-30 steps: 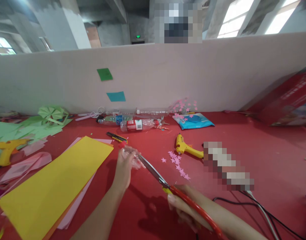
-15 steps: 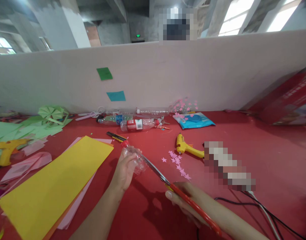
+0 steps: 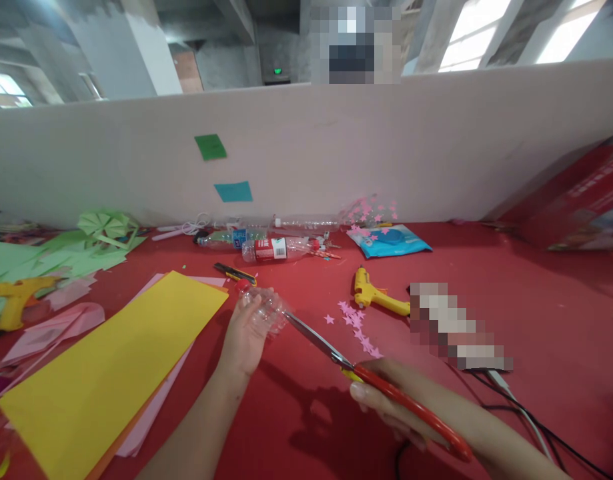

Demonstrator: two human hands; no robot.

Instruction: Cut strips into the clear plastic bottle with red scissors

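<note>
My left hand [image 3: 246, 337] is wrapped round the clear top piece of a plastic bottle [image 3: 270, 312], whose red cap points up and to the left. In my right hand [image 3: 391, 393] is a pair of scissors [image 3: 319, 343] with red handles. The blade tips touch or lie right beside the cut edge of the bottle piece; exact contact is hard to make out. Just behind the cap lies a black and yellow utility knife [image 3: 235, 273]. Small pink paper stars [image 3: 356, 320] are scattered on the red table beyond the scissors.
A yellow glue gun [image 3: 379, 297] lies right of the stars; another glue gun [image 3: 16, 297] is far left. Yellow paper [image 3: 116, 373] covers the left front. Plastic bottles [image 3: 276, 249] and a blue packet [image 3: 393, 243] line the wall. Cables [image 3: 526, 413] run at right.
My right hand and the scissors have shifted right and slightly down. My left hand has turned the bottle piece a little, tilting its cap further left.
</note>
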